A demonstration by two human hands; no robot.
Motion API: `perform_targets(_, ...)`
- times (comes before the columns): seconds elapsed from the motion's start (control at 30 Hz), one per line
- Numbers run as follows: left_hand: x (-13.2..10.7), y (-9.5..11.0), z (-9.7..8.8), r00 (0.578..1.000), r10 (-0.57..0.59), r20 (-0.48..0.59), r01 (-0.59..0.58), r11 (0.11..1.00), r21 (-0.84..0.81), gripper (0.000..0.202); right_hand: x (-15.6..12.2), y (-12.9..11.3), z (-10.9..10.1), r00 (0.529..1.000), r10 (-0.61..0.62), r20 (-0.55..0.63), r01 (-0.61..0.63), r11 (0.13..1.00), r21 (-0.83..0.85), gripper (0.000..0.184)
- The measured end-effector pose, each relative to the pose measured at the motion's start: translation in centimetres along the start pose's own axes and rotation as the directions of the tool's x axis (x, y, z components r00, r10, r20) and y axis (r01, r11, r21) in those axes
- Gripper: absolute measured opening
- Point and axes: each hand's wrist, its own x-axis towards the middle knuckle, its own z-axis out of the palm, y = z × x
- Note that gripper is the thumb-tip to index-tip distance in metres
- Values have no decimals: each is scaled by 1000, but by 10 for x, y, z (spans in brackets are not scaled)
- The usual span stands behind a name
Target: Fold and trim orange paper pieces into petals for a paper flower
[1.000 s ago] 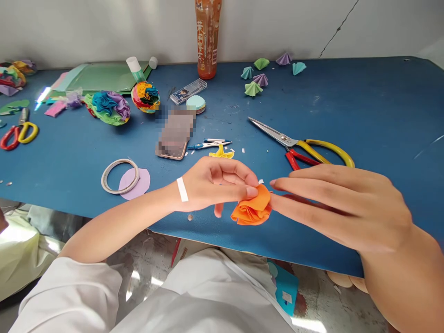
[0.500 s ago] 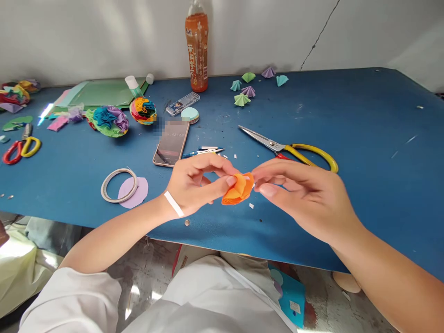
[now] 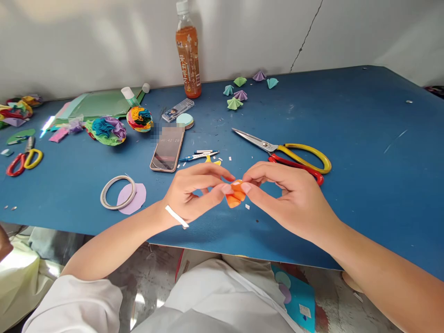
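Between my two hands is a small folded piece of orange paper (image 3: 234,199), held above the front of the blue table. My left hand (image 3: 194,192) pinches its left side between thumb and fingers. On its right side my right hand (image 3: 282,189) pinches too, thumb and index finger on the paper's upper edge. A small white patch shows on top of the orange paper between the fingertips. Scissors (image 3: 274,149) with yellow and red handles lie just beyond my right hand. A roll of tape (image 3: 103,196) rests partly over a pale purple paper circle (image 3: 139,198) left of my left hand.
A phone (image 3: 168,150), a compass (image 3: 199,157) and paper scraps lie beyond my hands. Farther back stand a drink bottle (image 3: 188,60) and several folded paper pieces (image 3: 235,102). Ruffled paper balls (image 3: 107,130) and a second pair of scissors (image 3: 26,157) are at left, near another person's hand (image 3: 4,243).
My right hand has closed in on the orange paper and now grips its edge. The paper has turned between my fingers. The whole view has shifted slightly.
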Motion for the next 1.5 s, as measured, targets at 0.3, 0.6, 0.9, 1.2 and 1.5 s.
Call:
perform_targets(0.3, -2, -5, 2, 983, 162, -88, -148, 978, 150, 11, -3, 4, 6, 974, -223, -27, 216, 963, -160, 11)
perform_targets(0.6, -1, -3, 0, 998, 63, -18, -62, 994, 89, 7, -2, 15, 8, 922, -382, 63, 387, 904, -180, 10)
perform_targets(0.9, -2, -1, -3, 999, -48, 18, 49, 998, -44, 7, -1, 14, 6, 939, -333, 87, 339, 938, -75, 10)
perform_targets(1.2, 1, 7, -4, 905, -416, 89, 425, 883, -198, 16, 0, 13, 5, 930, -356, 91, 362, 930, -66, 12)
perform_targets(1.5, 1, 3, -2, 925, -361, 114, 374, 918, -129, 16, 0, 10, 8, 978, -207, 24, 209, 973, -99, 7)
